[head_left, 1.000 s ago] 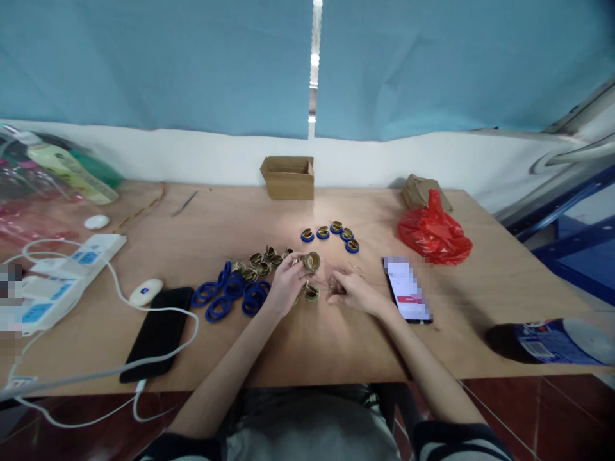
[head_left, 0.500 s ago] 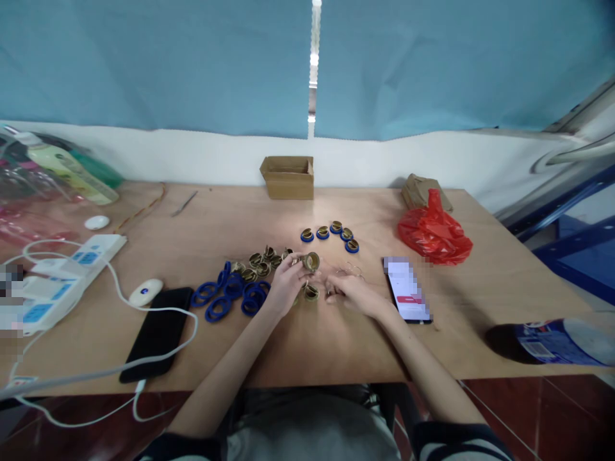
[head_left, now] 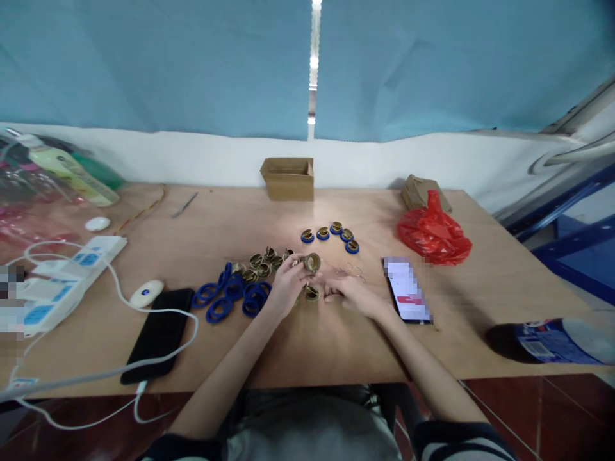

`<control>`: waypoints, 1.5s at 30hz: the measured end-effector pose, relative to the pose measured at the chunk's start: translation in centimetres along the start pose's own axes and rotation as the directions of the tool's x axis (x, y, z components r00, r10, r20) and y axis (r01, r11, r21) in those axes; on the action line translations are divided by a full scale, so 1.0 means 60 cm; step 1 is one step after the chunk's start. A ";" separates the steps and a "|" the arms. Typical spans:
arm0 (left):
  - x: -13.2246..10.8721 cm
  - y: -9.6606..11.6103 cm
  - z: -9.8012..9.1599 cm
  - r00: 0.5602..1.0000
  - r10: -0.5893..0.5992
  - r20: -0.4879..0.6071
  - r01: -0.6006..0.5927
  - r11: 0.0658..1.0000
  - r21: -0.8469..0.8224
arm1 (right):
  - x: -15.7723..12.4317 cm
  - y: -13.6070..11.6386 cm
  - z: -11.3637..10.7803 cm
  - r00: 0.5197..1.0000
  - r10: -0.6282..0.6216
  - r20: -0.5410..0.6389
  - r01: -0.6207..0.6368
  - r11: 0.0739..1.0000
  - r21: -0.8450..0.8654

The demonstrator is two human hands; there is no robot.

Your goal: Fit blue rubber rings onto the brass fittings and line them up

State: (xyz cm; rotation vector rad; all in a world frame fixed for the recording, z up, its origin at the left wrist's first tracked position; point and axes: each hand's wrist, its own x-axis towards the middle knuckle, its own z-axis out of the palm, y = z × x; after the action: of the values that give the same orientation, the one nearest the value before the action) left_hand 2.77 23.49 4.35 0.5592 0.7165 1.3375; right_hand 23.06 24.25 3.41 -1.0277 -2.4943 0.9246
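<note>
At table centre, the left hand (head_left: pixel 288 285) pinches a small brass cup (head_left: pixel 312 261) by its rim, mouth tilted toward 3 o'clock. The right hand (head_left: pixel 350 294) lies just beside it, fingers curled on the table over something too small to tell. Another brass cup (head_left: pixel 312 293) rests between the hands. Blue rings (head_left: pixel 230 294) lie at 9 o'clock. A steady cup with its mouth kept facing the right hand would likely serve best.

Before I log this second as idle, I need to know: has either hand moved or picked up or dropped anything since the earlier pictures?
Hardly. The right hand has slid slightly toward the person, fingers down on the table by a brass cap. The left hand still holds its brass cap raised. Nothing was visibly taken or released. The blue rings, finished caps and phone have not moved.
</note>
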 end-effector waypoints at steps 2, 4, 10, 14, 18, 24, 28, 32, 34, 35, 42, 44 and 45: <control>0.000 0.001 0.000 1.000 0.000 0.002 0.000 1.000 0.001 | 0.002 -0.002 0.003 1.000 0.012 -0.015 -0.011 0.999 0.037; 0.000 0.002 0.000 1.000 0.000 0.001 0.000 1.000 -0.002 | 0.004 -0.003 0.003 0.997 0.052 -0.054 -0.047 0.996 0.079; -0.001 0.004 0.002 1.000 -0.012 0.008 0.012 1.000 -0.012 | 0.005 -0.005 -0.008 0.980 0.149 -0.129 -0.104 0.946 0.308; -0.004 0.006 0.003 0.999 -0.034 0.025 0.035 0.999 -0.022 | 0.004 -0.010 -0.015 0.962 0.176 -0.211 -0.068 0.897 0.436; -0.006 0.005 0.006 0.998 -0.035 0.044 0.035 0.999 -0.009 | 0.001 -0.020 -0.019 0.957 0.183 -0.227 -0.017 0.812 0.584; -0.006 0.000 0.011 0.999 -0.015 0.043 0.013 1.000 0.029 | 0.000 -0.031 -0.020 0.959 0.241 -0.148 -0.037 0.626 0.779; -0.007 -0.001 0.011 0.998 -0.017 0.056 0.015 0.999 0.036 | 0.004 -0.026 -0.015 0.958 0.255 -0.133 -0.046 0.591 0.805; -0.006 -0.003 0.010 0.998 -0.025 0.053 0.023 0.999 0.027 | 0.006 -0.023 -0.011 0.949 0.286 -0.135 -0.046 0.546 0.836; -0.005 -0.005 0.008 0.999 -0.037 0.040 0.037 0.999 0.015 | 0.006 -0.023 -0.012 0.937 0.321 -0.135 -0.058 0.527 0.848; -0.005 -0.005 0.008 0.998 -0.044 0.035 0.043 0.999 0.008 | 0.006 -0.023 -0.013 0.929 0.341 -0.140 -0.062 0.519 0.852; -0.004 -0.010 0.003 0.992 -0.086 0.091 0.083 0.996 0.034 | 0.007 -0.022 -0.021 0.890 0.414 -0.189 -0.073 0.540 0.839; -0.005 -0.011 0.002 0.991 -0.084 0.100 0.079 0.995 0.053 | 0.007 -0.021 -0.022 0.878 0.431 -0.209 -0.059 0.531 0.845; -0.005 -0.011 0.001 0.992 -0.077 0.104 0.071 0.995 0.064 | 0.007 -0.020 -0.022 0.878 0.430 -0.210 -0.053 0.525 0.850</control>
State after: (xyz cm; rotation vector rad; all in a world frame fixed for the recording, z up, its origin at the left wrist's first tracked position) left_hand 3.25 23.08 3.95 0.6412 0.6853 1.2118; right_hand 22.75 24.50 5.21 -1.0621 -1.2689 1.5672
